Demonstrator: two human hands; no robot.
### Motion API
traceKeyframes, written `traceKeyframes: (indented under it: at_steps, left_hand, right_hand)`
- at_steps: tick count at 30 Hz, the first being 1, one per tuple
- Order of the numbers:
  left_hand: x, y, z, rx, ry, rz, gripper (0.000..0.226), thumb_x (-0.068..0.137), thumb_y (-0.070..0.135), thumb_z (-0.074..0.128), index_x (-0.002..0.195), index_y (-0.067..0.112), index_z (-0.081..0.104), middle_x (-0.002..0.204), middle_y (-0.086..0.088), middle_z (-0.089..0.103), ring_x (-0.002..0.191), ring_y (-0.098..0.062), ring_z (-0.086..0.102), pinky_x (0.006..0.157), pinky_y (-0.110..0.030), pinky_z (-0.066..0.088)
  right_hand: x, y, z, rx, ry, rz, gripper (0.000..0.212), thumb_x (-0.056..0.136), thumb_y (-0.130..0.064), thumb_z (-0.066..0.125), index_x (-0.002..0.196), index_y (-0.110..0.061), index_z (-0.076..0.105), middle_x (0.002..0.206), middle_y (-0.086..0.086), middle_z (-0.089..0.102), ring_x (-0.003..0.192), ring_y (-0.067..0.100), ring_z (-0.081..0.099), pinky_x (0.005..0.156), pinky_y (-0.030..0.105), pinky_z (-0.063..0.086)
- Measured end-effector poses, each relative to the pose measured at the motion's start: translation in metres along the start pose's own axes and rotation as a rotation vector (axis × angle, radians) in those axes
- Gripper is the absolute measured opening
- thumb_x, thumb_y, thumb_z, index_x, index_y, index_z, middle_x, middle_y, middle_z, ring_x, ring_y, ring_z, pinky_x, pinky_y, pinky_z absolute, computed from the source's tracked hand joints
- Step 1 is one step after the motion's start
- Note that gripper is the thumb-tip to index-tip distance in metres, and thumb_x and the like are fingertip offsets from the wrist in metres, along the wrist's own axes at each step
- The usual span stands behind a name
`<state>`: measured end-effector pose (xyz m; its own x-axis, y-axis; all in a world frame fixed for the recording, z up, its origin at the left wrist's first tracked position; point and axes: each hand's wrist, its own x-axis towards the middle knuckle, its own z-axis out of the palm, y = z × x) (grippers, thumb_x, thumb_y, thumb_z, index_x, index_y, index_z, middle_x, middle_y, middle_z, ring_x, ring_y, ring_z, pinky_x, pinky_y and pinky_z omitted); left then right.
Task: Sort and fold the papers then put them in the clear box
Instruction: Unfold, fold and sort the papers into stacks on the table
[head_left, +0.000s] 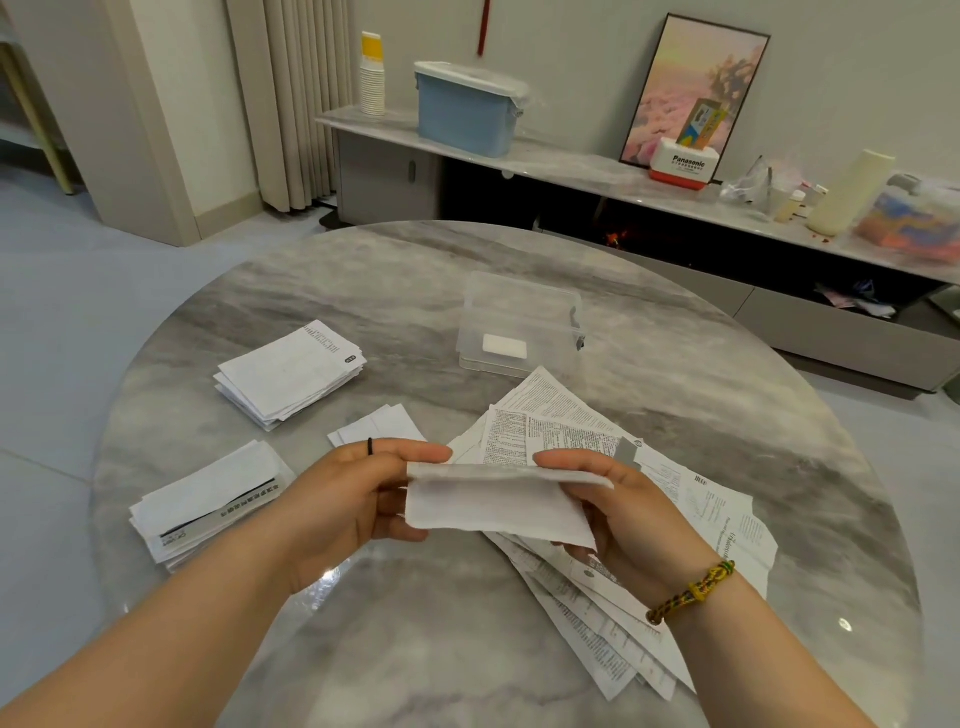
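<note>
Left hand (358, 499) and right hand (618, 514) each pinch an end of a folded paper (493, 506) above the table (415, 649), likely creasing it. Unsorted papers (597, 519) at 3 o'clock; clear box (519, 322) at 12, stacks (288, 374) at 10.

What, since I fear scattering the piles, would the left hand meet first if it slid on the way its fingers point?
Probably the right hand: the left hand points across the folded paper both hold, straight toward it, seemingly at similar depth.
</note>
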<state>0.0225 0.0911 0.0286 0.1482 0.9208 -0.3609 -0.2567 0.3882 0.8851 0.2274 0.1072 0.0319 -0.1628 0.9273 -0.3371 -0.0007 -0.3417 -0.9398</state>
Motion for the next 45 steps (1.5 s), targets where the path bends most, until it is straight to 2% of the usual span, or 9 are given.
traceKeyframes:
  at_steps: [5,9,13,19,27,33,38,41,45]
  left_hand:
    - [-0.002,0.001,0.0,0.065,-0.001,0.051,0.056,0.088,-0.009,0.035,0.055,0.012,0.075,0.067,-0.006,0.073,0.057,-0.012,0.068,0.048,-0.019,0.053]
    - [-0.005,0.003,0.003,0.139,-0.021,0.097,0.016,0.065,0.011,0.061,0.057,0.013,0.075,0.07,-0.005,0.074,0.062,-0.013,0.069,0.053,-0.017,0.054]
    - [-0.003,-0.002,0.005,0.273,0.1,0.182,0.025,0.082,-0.002,0.061,0.069,0.017,0.069,0.057,0.009,0.07,0.051,-0.001,0.064,0.048,-0.009,0.048]
    - [0.002,-0.007,0.001,0.364,0.164,0.19,0.028,0.081,-0.009,0.059,0.07,0.016,0.065,0.046,0.01,0.065,0.046,0.002,0.062,0.045,-0.008,0.046]
    - [-0.014,-0.009,-0.017,0.484,0.171,0.248,0.023,0.087,0.007,0.056,0.083,0.03,0.059,0.052,0.016,0.066,0.039,0.0,0.055,0.041,-0.01,0.042]
    - [-0.035,0.012,-0.067,0.49,0.42,0.377,0.016,0.089,0.012,0.055,0.085,0.026,0.062,0.048,0.012,0.063,0.047,-0.005,0.05,0.044,-0.003,0.039]
    - [-0.055,0.03,-0.114,0.59,0.548,0.348,0.024,0.083,0.009,0.063,0.094,0.03,0.06,0.085,0.009,0.061,0.078,-0.005,0.054,0.076,-0.022,0.042]
    - [-0.055,0.02,-0.141,0.795,0.415,0.138,0.066,0.075,0.013,0.073,0.132,0.025,0.042,0.115,0.006,0.049,0.11,-0.012,0.047,0.087,-0.022,0.034]
    - [-0.051,0.011,-0.155,0.941,0.292,-0.008,0.095,0.069,0.021,0.079,0.143,0.029,0.021,0.143,0.002,0.033,0.131,-0.015,0.035,0.092,-0.017,0.032]
  right_hand:
    - [-0.001,-0.001,0.002,-0.003,0.021,0.04,0.032,0.091,0.0,0.042,0.085,-0.019,0.068,0.073,0.006,0.065,0.056,0.017,0.053,0.041,0.021,0.043]
    - [0.0,-0.002,0.002,0.053,0.071,0.075,0.022,0.094,-0.014,0.044,0.097,-0.016,0.065,0.072,0.003,0.069,0.058,0.016,0.061,0.039,0.023,0.044]
    - [0.0,-0.001,0.002,0.047,0.015,0.1,0.033,0.095,-0.031,0.039,0.092,-0.01,0.064,0.067,0.005,0.071,0.05,0.013,0.062,0.039,0.023,0.046]
    - [-0.002,0.002,0.003,-0.18,-0.035,0.049,0.019,0.091,-0.002,0.048,0.076,-0.003,0.061,0.055,0.002,0.067,0.042,0.008,0.058,0.036,0.016,0.04]
    - [-0.003,0.005,0.015,-0.224,0.04,0.005,0.02,0.089,0.003,0.049,0.073,-0.004,0.057,0.054,0.001,0.066,0.036,0.007,0.055,0.033,0.015,0.037]
    - [0.0,0.002,0.035,-0.174,0.053,0.004,0.02,0.091,0.002,0.047,0.075,-0.004,0.058,0.054,0.0,0.067,0.035,0.008,0.053,0.032,0.015,0.035]
    - [0.014,-0.005,0.071,-0.178,0.019,-0.026,0.028,0.091,0.002,0.046,0.066,-0.007,0.054,0.046,-0.002,0.062,0.034,0.006,0.049,0.032,0.014,0.031]
    - [0.026,-0.012,0.097,-0.23,-0.028,-0.043,0.026,0.091,-0.001,0.046,0.07,-0.01,0.059,0.052,-0.002,0.062,0.033,0.004,0.046,0.033,0.013,0.03]
    - [0.044,-0.017,0.129,-0.312,-0.083,-0.04,0.024,0.091,-0.003,0.046,0.074,-0.012,0.059,0.062,0.006,0.056,0.028,0.002,0.039,0.033,0.012,0.025]
